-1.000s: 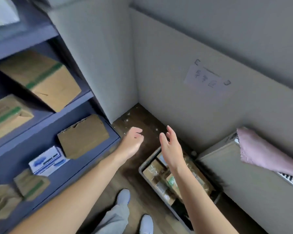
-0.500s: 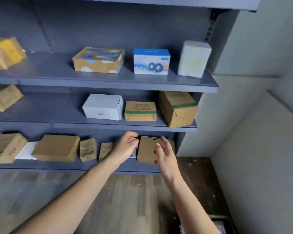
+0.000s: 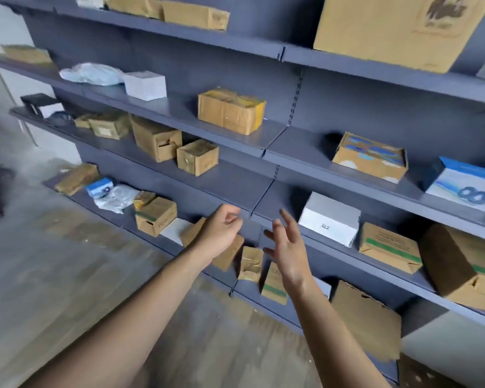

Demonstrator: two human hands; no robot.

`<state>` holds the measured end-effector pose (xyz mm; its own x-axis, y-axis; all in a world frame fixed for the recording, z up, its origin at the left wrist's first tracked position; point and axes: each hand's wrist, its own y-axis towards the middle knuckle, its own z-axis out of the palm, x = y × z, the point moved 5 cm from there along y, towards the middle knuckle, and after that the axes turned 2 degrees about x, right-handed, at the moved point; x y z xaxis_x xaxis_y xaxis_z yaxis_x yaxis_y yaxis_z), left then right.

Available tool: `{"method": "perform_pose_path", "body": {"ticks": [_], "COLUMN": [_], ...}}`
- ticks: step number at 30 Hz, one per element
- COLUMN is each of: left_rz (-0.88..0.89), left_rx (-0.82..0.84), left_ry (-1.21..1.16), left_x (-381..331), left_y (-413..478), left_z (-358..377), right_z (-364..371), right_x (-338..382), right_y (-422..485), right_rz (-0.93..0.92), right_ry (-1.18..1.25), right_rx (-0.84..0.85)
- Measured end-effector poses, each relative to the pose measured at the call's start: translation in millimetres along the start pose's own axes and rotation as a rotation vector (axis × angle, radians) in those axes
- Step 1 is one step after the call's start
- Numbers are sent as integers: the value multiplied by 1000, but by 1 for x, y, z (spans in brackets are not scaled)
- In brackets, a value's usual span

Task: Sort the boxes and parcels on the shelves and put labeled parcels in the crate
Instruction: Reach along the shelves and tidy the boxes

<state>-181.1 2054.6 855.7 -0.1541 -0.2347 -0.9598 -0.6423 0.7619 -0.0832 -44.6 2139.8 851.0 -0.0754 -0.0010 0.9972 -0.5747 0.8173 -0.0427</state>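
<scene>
Grey-blue shelving (image 3: 230, 177) is standing on a wood-plank floor (image 3: 53, 275), with four tiers showing.

- **Top tier:** it is carrying a large carton (image 3: 387, 26) and long brown boxes (image 3: 179, 11).
- **Second tier:** a plastic bag (image 3: 91, 73), a white box (image 3: 145, 84), a yellow-taped box (image 3: 231, 111), a blue-patterned box (image 3: 371, 157) and a blue-and-white box (image 3: 465, 186) are lying here.
- **Third tier:** a tall brown box (image 3: 156, 138) is sitting just beside a smaller brown box (image 3: 198, 156). Further right, a white ZTE box (image 3: 329, 218) and a green-striped box (image 3: 389, 247) are resting.
- **Lowest tier:** it is bearing a flat parcel (image 3: 77, 178), a green-taped box (image 3: 156, 215), small brown parcels (image 3: 251, 263) and a torn-edged carton (image 3: 366, 312).
</scene>
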Motion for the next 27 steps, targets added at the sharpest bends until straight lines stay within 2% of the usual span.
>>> {"method": "perform_pose_path", "body": {"ticks": [6,14,20,27], "left_rz": [37,-26,-79,-87], "left_rx": [-97,-239,-258,-144], "left_ry": [24,-49,-44,123], "left_x": [12,51,80,95], "left_y": [9,29,85,215], "left_z": [-139,-264,-317,-340], "right_z": [131,252,317,351], "right_x": [32,36,17,-14], "right_y": [15,62,120,238], "right_rz": [-53,-33,-6,29], "right_ry": [-1,-3,36,46], "right_rx": [83,183,193,88]}}
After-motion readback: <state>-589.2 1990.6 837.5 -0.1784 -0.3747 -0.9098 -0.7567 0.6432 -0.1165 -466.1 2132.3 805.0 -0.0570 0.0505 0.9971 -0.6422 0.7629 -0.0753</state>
